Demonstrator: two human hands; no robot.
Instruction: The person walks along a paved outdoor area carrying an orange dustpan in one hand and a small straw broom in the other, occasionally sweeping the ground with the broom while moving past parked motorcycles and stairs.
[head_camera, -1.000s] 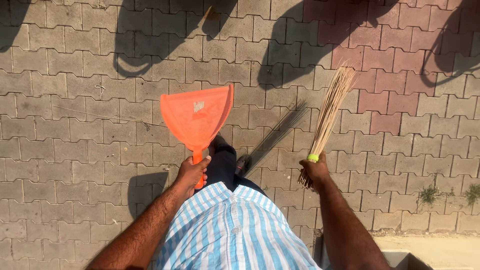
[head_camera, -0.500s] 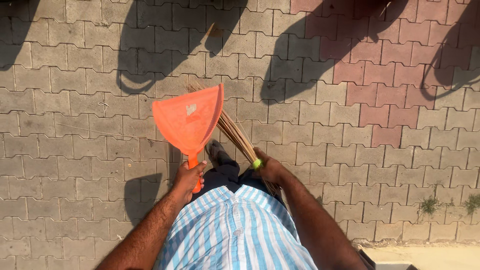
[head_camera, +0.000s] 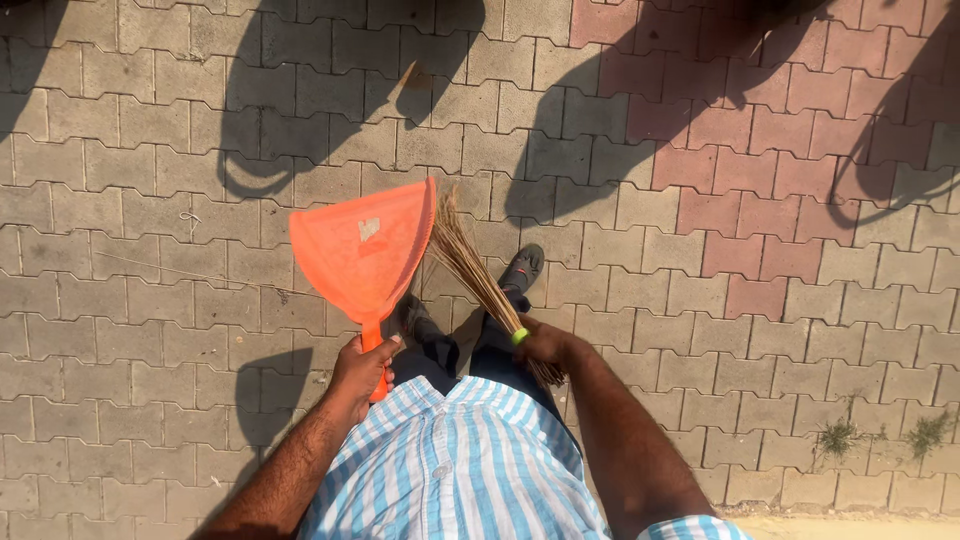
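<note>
My left hand grips the handle of an orange plastic dustpan, held out in front of me with its wide edge pointing away. My right hand holds a stick broom by its bound end, marked by a green band. The broom's bristles point up and left and lie against the dustpan's right edge. A small pale scrap sticks to the pan's surface. Below the tools I see my dark trousers and shoes and my blue-and-white striped shirt.
Grey interlocking paving blocks cover the ground, with a reddish patch at the upper right. Shadows of people fall across the top. A dry leaf lies ahead. Small weeds grow near a kerb at the lower right.
The broom swung from the right side across to the dustpan, its bristles now against the pan's edge. My right hand moved left and inward. The dustpan stayed roughly where it was.
</note>
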